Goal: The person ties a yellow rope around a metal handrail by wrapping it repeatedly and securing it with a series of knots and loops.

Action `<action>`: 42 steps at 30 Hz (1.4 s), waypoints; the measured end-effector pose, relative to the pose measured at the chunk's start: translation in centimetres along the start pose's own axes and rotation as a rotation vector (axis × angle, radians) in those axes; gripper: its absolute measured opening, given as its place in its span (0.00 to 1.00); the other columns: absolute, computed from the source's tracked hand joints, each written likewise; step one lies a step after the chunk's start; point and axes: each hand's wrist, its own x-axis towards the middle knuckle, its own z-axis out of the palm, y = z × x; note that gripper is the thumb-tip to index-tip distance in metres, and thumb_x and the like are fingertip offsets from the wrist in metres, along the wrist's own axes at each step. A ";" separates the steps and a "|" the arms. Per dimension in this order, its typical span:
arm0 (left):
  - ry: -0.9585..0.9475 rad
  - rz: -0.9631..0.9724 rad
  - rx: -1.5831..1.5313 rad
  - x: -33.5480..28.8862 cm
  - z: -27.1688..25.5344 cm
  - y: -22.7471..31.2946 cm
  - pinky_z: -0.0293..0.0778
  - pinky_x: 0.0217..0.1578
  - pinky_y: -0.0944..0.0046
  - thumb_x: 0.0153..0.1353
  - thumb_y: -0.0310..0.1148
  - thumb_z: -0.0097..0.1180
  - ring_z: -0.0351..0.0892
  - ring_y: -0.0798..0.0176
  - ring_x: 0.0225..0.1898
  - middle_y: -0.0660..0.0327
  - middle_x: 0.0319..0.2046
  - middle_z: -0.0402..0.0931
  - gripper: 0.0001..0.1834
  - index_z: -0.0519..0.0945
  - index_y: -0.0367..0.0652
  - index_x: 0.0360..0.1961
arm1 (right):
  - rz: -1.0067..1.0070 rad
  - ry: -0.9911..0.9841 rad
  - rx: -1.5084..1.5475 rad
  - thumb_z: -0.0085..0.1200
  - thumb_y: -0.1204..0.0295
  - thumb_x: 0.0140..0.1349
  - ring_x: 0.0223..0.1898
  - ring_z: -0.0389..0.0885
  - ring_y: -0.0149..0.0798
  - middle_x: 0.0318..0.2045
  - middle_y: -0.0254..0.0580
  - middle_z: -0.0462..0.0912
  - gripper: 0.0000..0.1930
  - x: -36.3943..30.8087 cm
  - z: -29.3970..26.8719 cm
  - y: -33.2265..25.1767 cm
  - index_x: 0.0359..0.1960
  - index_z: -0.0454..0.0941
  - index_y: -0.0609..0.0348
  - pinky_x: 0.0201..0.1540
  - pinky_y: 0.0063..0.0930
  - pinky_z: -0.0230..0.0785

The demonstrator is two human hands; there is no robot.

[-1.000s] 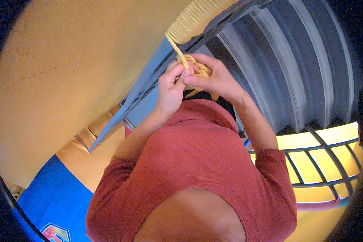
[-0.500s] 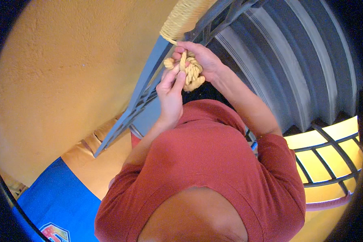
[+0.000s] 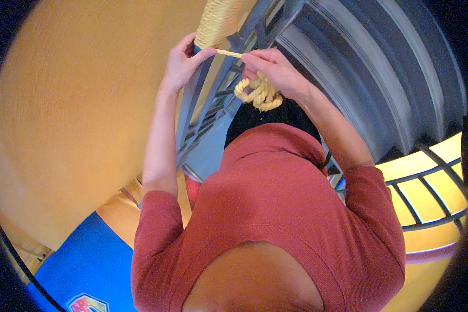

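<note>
A pale yellow rope is wound tightly round the upper part of a blue-grey handrail, making a sleeve of close turns point(image 3: 218, 21). At the lower end of that sleeve my left hand point(image 3: 181, 65) grips the rail, its fingers partly hidden behind it and the thumb across the front. From there a short taut strand point(image 3: 229, 53) runs to my right hand point(image 3: 275, 70), which pinches it between thumb and fingers. Below my right hand hangs a loosely looped bundle of the same rope point(image 3: 262, 93), its top hidden by the palm.
An ochre wall point(image 3: 83, 104) rises on the left. Dark grey curved stairs point(image 3: 379, 67) lie to the right, with a black metal railing point(image 3: 426, 190) below them. A blue panel point(image 3: 83, 260) with a printed emblem is at lower left.
My left hand has left the rope bundle and moved up-left onto the rail. My right hand has moved slightly right with the bundle, and the strand is now stretched straight.
</note>
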 end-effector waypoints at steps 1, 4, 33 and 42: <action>-0.028 -0.012 -0.039 0.4 0.0 -0.2 0.69 0.45 0.70 0.51 0.31 0.65 0.73 0.71 0.43 0.61 0.42 0.76 0.26 0.72 0.35 0.51 | -0.021 0.059 -0.098 0.44 0.64 0.65 0.23 0.68 0.23 0.19 0.29 0.71 0.17 -0.2 -0.6 0.3 0.19 0.70 0.59 0.27 0.18 0.61; -0.010 0.028 -0.025 0.7 0.1 -0.3 0.69 0.44 0.70 0.48 0.31 0.67 0.73 0.71 0.42 0.61 0.42 0.77 0.26 0.73 0.35 0.48 | -0.174 0.209 -0.400 0.45 0.63 0.64 0.20 0.67 0.26 0.17 0.31 0.71 0.18 -0.1 -1.7 1.4 0.21 0.71 0.62 0.24 0.22 0.61; 0.267 -0.372 -0.195 -0.1 -2.7 -2.4 0.67 0.49 0.59 0.62 0.48 0.47 0.71 0.56 0.49 0.57 0.51 0.70 0.26 0.70 0.37 0.51 | -0.530 0.516 0.866 0.45 0.77 0.57 0.34 0.76 0.32 0.33 0.38 0.80 0.07 16.5 8.1 8.9 0.35 0.76 0.61 0.38 0.29 0.69; -0.223 -0.815 -0.188 3.6 -4.4 -5.0 0.75 0.42 0.60 0.62 0.50 0.45 0.78 0.62 0.38 0.58 0.40 0.78 0.25 0.74 0.40 0.47 | -0.504 0.576 0.218 0.46 0.73 0.59 0.39 0.79 0.38 0.37 0.47 0.82 0.09 15.6 7.5 9.3 0.36 0.78 0.63 0.43 0.34 0.70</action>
